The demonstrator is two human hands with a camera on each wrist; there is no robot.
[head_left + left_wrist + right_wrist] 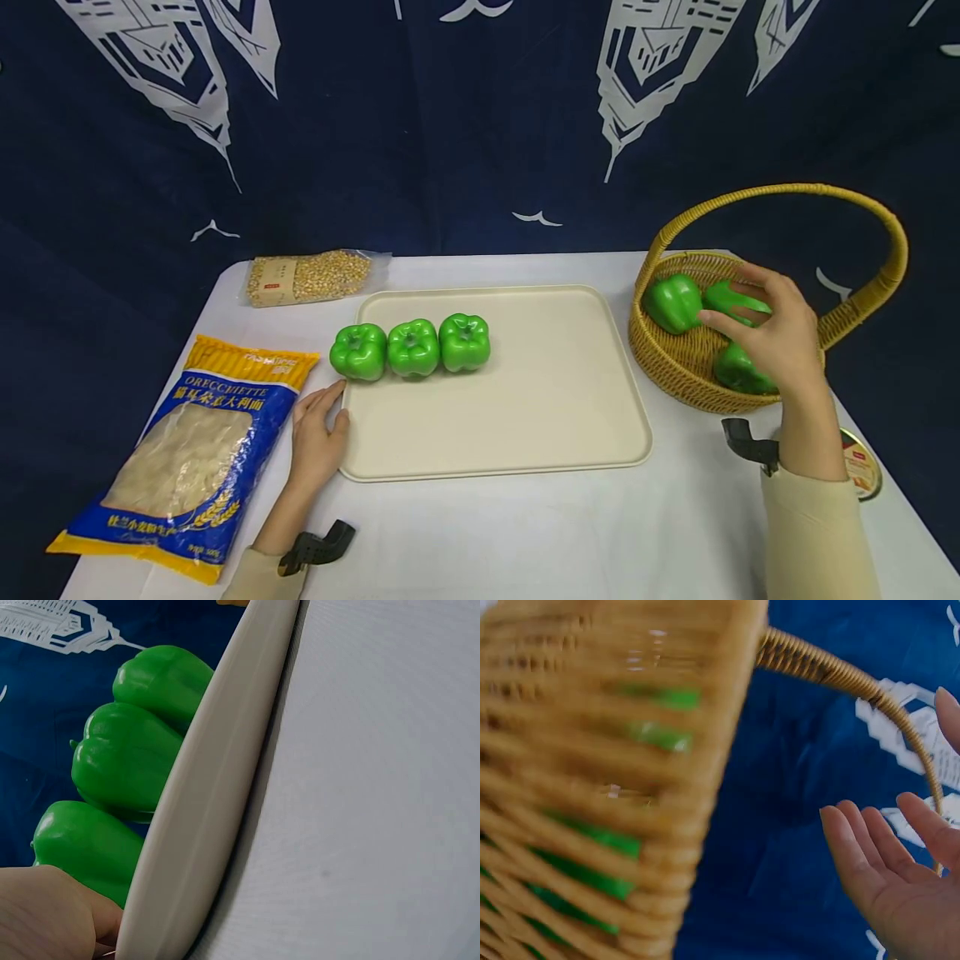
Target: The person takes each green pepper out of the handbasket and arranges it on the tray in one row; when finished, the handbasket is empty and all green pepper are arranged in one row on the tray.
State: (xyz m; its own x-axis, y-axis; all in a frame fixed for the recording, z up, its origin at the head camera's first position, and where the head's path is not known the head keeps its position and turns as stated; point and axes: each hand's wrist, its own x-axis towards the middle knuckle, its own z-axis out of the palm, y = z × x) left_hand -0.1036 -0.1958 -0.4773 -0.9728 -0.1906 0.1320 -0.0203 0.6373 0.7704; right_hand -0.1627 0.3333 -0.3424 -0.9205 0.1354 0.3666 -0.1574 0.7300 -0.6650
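Three green bell peppers [412, 347] stand in a row at the left part of a cream tray [525, 417]. My left hand [317, 435] rests at the tray's left edge, its fingertips right at the rim below the leftmost pepper; part of it shows in the left wrist view beside the peppers [127, 761]. Over the wicker basket [678, 379] on the right hovers my right hand [776, 333], thumb and fingers spread with nothing between them. Inside the basket lie three green bell peppers [675, 303], two of them partly hidden by the hand.
A blue and yellow pasta bag [180, 458] lies left of my left hand. Behind the tray is a bag of corn kernels [318, 277]. The basket's tall handle [780, 190] arches above it. A round can [861, 467] sits by my right forearm, partly hidden.
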